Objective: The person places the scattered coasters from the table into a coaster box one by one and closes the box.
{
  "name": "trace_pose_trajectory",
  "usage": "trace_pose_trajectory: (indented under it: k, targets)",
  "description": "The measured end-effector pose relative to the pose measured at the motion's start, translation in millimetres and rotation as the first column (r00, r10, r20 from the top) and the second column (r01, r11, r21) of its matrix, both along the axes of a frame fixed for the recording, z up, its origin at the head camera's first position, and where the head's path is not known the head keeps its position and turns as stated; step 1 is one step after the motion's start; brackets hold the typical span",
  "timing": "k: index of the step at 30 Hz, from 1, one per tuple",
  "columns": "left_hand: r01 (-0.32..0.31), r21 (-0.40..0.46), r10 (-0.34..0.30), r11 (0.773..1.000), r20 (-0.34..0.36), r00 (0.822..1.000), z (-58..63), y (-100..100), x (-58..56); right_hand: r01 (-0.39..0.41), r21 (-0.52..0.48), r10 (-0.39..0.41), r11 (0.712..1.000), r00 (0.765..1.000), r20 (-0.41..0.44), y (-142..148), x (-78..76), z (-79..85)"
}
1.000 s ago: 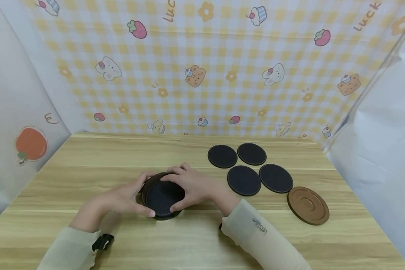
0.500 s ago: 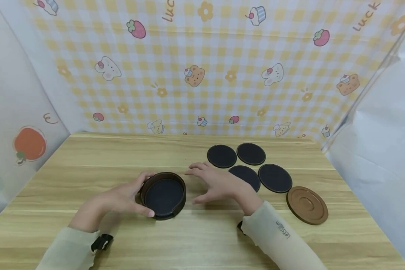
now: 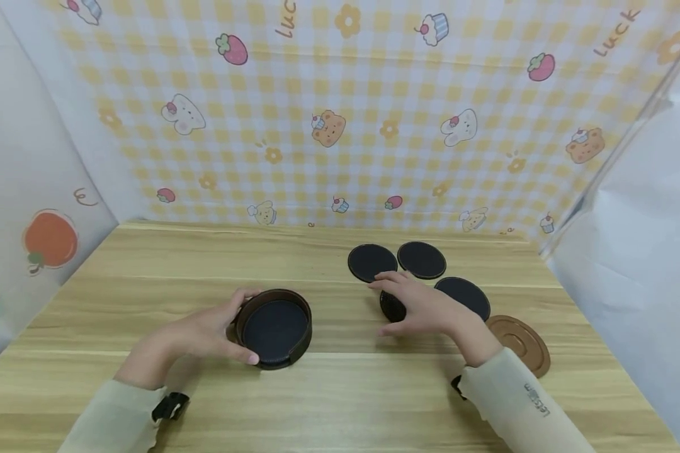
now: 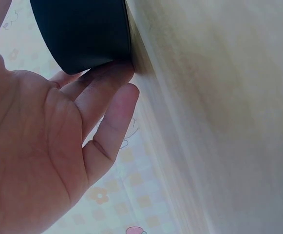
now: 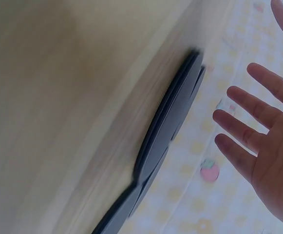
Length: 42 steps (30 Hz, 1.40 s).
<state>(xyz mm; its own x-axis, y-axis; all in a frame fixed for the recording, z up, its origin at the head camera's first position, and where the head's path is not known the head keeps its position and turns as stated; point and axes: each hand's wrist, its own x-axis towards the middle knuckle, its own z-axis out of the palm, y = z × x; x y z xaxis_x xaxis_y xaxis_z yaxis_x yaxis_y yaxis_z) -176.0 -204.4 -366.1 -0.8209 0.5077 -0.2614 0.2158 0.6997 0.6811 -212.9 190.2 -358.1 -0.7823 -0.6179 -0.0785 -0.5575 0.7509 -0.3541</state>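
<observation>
We see a round, dark holder with a brown inside and a low wall (image 3: pixel 302 345) sitting on the light wooden table (image 3: pixel 340 396). The left hand (image 3: pixel 206 343) holds it from its left side, with the thumb on the near edge and the other fingers bent round the far edge. In the left wrist view, we see the little finger poking out apart from the dark wall.

The right hand (image 3: pixel 416 308) hangs over a thin, round, black disc (image 3: pixel 392 308) and hides a lot of it. Its fingers are spread apart and grip nothing. In the right wrist view, we see a gap between the fingertips and the black discs.

Now we count. There are two hands and one holder, with one dark round face (image 3: pixel 274 332) showing inside it. Four black discs lie flat on the table: the one under the right hand, two (image 3: pixel 371 262) (image 3: pixel 422 260) near the back, and one (image 3: pixel 464 297) to the right. There is one round, brown plate with rings (image 3: pixel 532 352), partly behind the right arm.
</observation>
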Motion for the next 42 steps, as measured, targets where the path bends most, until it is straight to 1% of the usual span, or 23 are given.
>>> trace_pose_trajectory:
  k: [4, 9, 16, 23, 29, 35, 42]
  targets:
    - [-0.003, 0.004, 0.003, 1.000, -0.010, 1.000, -1.3, 0, 1.2, 0.046, 0.010, -0.047, 0.999, 0.999, 0.008, 16, 0.0, -0.2]
    - [0.001, 0.001, -0.001, 1.000, -0.035, 0.999, -2.5, -1, 1.1, 0.061, 0.020, -0.061, 0.998, 0.998, 0.002, 31, -3.0, -0.5]
    - [0.002, -0.003, -0.002, 1.000, -0.032, 0.999, -0.6, -1, 1.3, 0.089, 0.045, -0.091, 0.995, 0.995, 0.036, 46, -11.0, -6.7]
    - [-0.008, -0.009, 0.008, 1.000, -0.026, 1.000, -1.1, -1, 1.8, 0.104, 0.080, -0.110, 0.991, 0.991, 0.074, 52, -15.2, -10.0]
    - [-0.002, 0.005, 0.002, 1.000, -0.022, 1.000, -2.1, 0, 0.6, 0.111, 0.093, -0.119, 0.989, 0.989, 0.089, 55, -16.2, -10.7]
    - [0.007, 0.011, -0.007, 1.000, -0.034, 0.999, -2.5, 0, 0.3, 0.110, 0.119, -0.123, 0.987, 0.987, 0.106, 53, -16.9, -11.2]
    - [-0.004, -0.008, 0.004, 1.000, -0.030, 1.000, -2.3, 0, 1.5, 0.091, 0.149, -0.106, 0.985, 0.990, 0.094, 50, -17.0, -11.4]
